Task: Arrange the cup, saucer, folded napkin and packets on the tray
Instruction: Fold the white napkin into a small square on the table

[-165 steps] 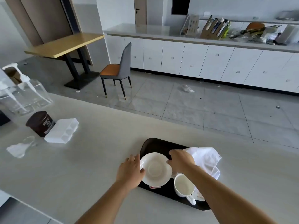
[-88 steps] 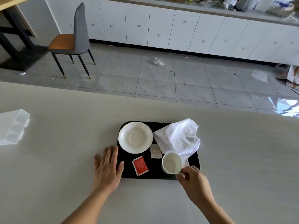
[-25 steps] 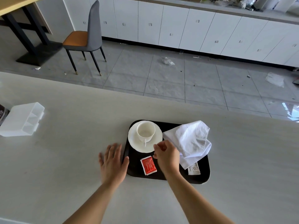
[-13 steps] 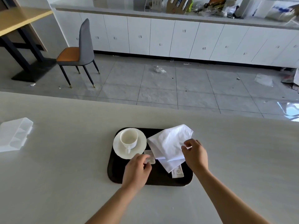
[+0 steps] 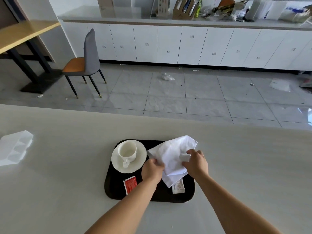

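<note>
Occupying the far-left part of the black tray (image 5: 114,188), a white cup (image 5: 127,151) is stood upright in the well of its saucer (image 5: 141,158), handle turned toward the person. The pair is judged to be set, with the remaining tray surface given over to the flat items. A red packet (image 5: 130,184) is laid flat on the near-left part of the tray, below the saucer and apart from it. A white packet (image 5: 178,187) is laid toward the near right, its upper end tucked under the lowest corner of the napkin (image 5: 172,152). This white cloth napkin is spread loosely over the right half of the tray, and its far corner is carried past the tray's rim over the pale counter (image 5: 67,166). It is creased but not squared, so folding is judged to be the step in hand. The cloth is taken from both sides, presumably so that an edge can be drawn taut and a fold made. By the left hand (image 5: 152,171), fingers curled, the napkin's left edge is gripped just beside the saucer. By the right hand (image 5: 196,163), fingers bent down, a bunched part of the cloth near its middle is pinched; the thumb is hidden. The two hands are set apart, with cloth between them. A white plastic compartment box (image 5: 15,147) is noted at the counter's left, well apart from the tray.
</note>
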Demonstrator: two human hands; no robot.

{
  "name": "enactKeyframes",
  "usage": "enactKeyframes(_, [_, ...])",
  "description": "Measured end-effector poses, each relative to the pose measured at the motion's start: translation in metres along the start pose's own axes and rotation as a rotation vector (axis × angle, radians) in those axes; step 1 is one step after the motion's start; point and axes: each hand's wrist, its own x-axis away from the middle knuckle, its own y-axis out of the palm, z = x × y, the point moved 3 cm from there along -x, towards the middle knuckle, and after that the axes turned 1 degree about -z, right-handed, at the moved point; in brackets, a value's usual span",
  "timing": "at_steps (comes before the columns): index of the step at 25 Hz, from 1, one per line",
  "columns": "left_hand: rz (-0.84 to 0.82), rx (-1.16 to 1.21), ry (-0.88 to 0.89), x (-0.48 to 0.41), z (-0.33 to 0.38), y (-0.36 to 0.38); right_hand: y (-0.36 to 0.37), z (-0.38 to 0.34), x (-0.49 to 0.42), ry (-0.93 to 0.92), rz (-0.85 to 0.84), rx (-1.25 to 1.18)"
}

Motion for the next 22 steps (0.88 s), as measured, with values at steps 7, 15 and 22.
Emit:
enactKeyframes(7, [0.054, 0.141, 0.108, 0.011, 0.025, -0.004, -0.037, -0.003, 0.011, -0.086, 0.173, -0.221])
enactKeyframes(15, [0.057, 0.283, 0.476, 0.045, 0.1, 0.008, -0.154, 0.035, 0.04, -0.112, 0.385, -0.508])
enactKeyframes(22, [0.124, 0.053, 0.678, 0.071, 0.11, 0.041, -0.231, 0.151, 0.064, 0.072, 0.579, -0.696])
